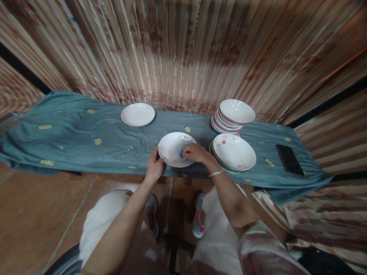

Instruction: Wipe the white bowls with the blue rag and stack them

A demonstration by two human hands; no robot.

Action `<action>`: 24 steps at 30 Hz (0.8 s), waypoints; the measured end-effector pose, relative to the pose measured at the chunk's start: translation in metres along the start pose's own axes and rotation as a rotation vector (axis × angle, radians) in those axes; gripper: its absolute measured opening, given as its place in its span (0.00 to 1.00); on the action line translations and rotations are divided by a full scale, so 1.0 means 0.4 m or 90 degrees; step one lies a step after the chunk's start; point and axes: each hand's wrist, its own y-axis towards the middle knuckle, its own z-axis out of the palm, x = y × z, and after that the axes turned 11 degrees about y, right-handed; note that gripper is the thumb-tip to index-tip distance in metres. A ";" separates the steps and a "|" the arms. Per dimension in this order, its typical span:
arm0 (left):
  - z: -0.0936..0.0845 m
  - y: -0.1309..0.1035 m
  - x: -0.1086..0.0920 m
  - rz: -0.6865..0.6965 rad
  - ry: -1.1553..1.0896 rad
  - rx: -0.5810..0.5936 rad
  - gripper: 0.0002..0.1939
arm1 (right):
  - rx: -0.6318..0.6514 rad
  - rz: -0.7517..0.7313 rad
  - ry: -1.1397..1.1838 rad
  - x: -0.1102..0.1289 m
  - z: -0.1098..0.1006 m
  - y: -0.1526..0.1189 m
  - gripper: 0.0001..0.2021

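A white plate [169,147] with small flower prints near its rim is in front of me, at the near edge of the table. My left hand [155,167] grips its left rim, fingers at the edge. Over the right part of the plate, my right hand [195,152] is closed on a bluish cloth [180,149] that touches the plate's inner surface. Much of the cloth is hidden under the fingers, and its outline is blurred. Just right of that hand stands a stack of flowered plates [235,151].
Behind those plates rises a stack of white bowls [237,110]. One white plate [138,114] lies at the back left. A black phone [289,159] rests at the right end of the green tablecloth [71,141]. A pleated curtain [172,57] hangs along the table's far side.
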 end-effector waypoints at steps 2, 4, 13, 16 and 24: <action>0.001 -0.001 -0.004 -0.007 -0.002 -0.002 0.31 | -0.025 0.014 -0.021 0.000 0.000 0.007 0.13; 0.000 -0.002 -0.008 -0.011 -0.003 0.000 0.32 | -0.050 0.030 -0.029 0.000 0.001 0.017 0.13; -0.002 -0.010 -0.027 -0.020 -0.013 0.003 0.32 | -0.163 0.025 0.072 -0.010 0.017 0.073 0.14; 0.001 -0.013 -0.035 -0.025 -0.019 0.001 0.32 | -0.165 -0.004 0.107 -0.009 0.028 0.090 0.14; 0.006 -0.016 -0.044 -0.031 -0.004 -0.026 0.30 | -0.172 -0.083 0.147 0.009 0.081 0.121 0.18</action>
